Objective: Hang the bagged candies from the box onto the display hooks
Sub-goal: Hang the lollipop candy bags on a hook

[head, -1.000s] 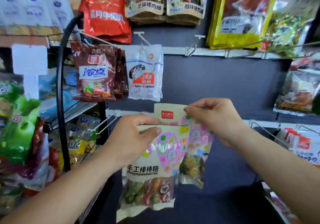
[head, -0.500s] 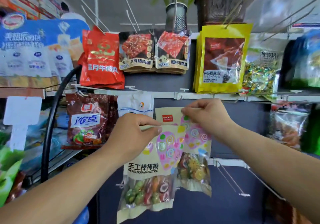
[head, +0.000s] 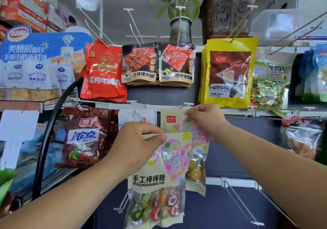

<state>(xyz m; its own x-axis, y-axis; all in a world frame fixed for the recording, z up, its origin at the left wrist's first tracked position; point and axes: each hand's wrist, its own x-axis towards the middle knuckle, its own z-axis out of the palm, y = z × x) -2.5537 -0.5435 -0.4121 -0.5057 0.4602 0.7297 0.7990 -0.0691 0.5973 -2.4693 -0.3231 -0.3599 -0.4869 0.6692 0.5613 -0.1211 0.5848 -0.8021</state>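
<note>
**A:** While both hands are up at the rack, what do the fingers of the left hand (head: 134, 145) have?

**B:** They pinch the top edge of the front candy bag (head: 159, 184), with the thumb on its near face and the other fingers curled over the edge. The bag hangs straight down from the fingertips, and lollipops show through its clear bottom.

**A:** And the right hand (head: 207, 120)?

**B:** Its fingers are bunched and curled, pinching the top right corner of the rear candy bag (head: 174, 122) (same heart pattern, same cream paper). That bag sits up and to the right of the left fingertips. The front bag covers its lower left part.

**A:** Is it on a hook?

**B:** I cannot tell. A hook (head: 188, 103) end shows just above the right fingertips, at the white rail (head: 235, 111), but the fingers hide the bag's hole.

**A:** What lies around the fingers?

**B:** A white bag (head: 136, 116) hangs just behind the left knuckles, and a dark red bag (head: 85, 134) hangs further left of them. A yellow bag (head: 228, 72) hangs above the right knuckles, its bottom edge near them.
</note>
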